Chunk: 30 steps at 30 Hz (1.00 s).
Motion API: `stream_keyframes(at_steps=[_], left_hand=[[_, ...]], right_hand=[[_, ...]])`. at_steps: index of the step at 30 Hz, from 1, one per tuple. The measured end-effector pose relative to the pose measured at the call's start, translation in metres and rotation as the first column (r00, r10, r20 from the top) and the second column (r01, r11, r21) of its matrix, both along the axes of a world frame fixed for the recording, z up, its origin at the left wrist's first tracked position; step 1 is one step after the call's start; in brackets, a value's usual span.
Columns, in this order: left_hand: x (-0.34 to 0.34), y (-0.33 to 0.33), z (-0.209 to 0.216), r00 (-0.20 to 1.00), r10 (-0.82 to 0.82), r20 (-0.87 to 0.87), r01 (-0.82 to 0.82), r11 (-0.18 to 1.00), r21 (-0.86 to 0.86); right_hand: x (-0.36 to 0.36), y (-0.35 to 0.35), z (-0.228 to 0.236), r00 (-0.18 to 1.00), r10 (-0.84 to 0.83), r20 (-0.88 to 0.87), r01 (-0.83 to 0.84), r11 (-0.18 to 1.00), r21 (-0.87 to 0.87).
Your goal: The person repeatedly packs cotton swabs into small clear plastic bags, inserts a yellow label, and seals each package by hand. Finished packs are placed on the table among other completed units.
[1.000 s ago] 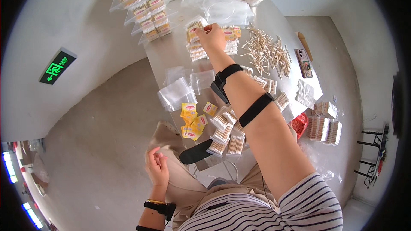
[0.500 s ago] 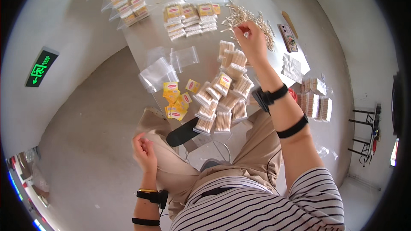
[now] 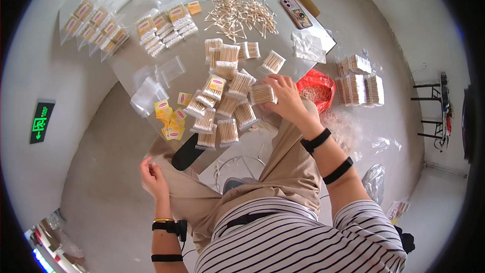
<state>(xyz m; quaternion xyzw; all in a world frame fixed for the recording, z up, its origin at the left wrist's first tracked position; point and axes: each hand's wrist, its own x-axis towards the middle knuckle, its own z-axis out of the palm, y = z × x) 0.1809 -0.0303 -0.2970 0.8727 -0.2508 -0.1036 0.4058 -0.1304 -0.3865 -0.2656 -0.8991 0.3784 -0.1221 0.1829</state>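
Observation:
At the table's near right corner, my right hand (image 3: 289, 98) has its fingers and thumb closed on the right end of a clear pack of cotton swabs (image 3: 262, 94). Left of it lies a heap of similar swab packs (image 3: 227, 100), one with a yellow label card on top. Loose cotton swabs (image 3: 240, 16) are scattered toward the far side. My left hand (image 3: 153, 178) hovers beside my left thigh, its fingers loosely bent and apart, holding nothing. Nearest to it on the table are yellow label cards (image 3: 172, 119) and small clear bags (image 3: 148, 94).
Labelled swab packs (image 3: 166, 29) stand stacked at the far left, beside bagged ones (image 3: 96, 29). A phone (image 3: 296, 13) and a crumpled white sheet (image 3: 308, 46) lie at the right. Beyond the edge are a red bag of swabs (image 3: 317, 88) and more packs (image 3: 359, 82).
My right hand has come back from the loose swabs to a pack at the near right. The view has swung, shifting the table leftward. My left hand stays beside my thigh.

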Motion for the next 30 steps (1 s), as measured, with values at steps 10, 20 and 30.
stream_keyframes(at_steps=[10,20,30], left_hand=[[-0.001,-0.008,0.007,0.997,-0.068,-0.021,0.069,0.997,0.043],[-0.047,-0.135,0.021,0.913,-0.304,-0.274,0.239,0.94,-0.244],[-0.091,-0.18,0.003,0.768,-0.513,-0.384,0.521,0.849,-0.091]], right_hand=[[0.002,-0.008,-0.01,0.989,0.117,-0.094,-0.113,0.993,0.045],[0.015,0.009,-0.007,0.99,-0.04,0.132,-0.002,0.953,0.303],[0.076,0.051,-0.041,0.865,-0.498,0.059,0.128,0.333,0.934]])
